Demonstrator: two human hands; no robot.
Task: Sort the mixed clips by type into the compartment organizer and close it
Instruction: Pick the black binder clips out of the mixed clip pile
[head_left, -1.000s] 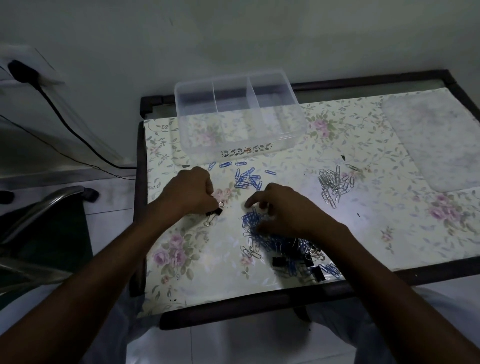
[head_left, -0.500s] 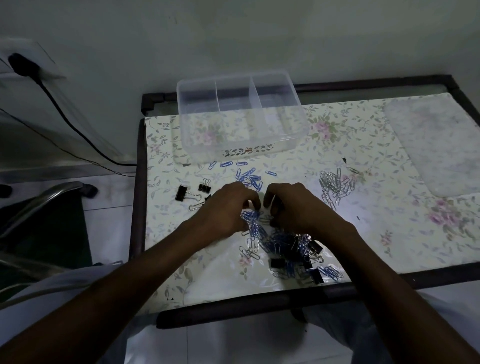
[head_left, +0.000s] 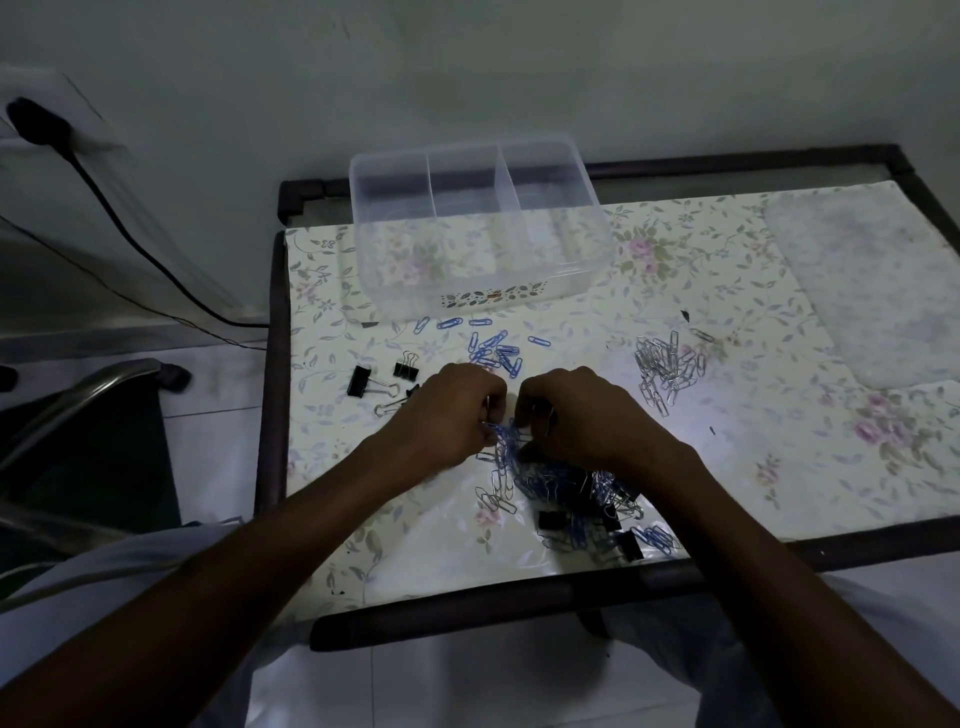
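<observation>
Both hands (head_left: 519, 410) together, pinching tangled blue clips (head_left: 506, 441) atop mixed pile (head_left: 576, 493)

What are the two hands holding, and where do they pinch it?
Both the left hand and the right hand have fingers in a tangle of blue paper clips atop the mixed pile. Exactly which wire each pinches cannot be told.

Left hand (head_left: 451, 415), right hand (head_left: 582, 415) pinching tangled blue paper clips (head_left: 506, 441) (fingers curled); organizer (head_left: 478, 228) open behind.
</observation>
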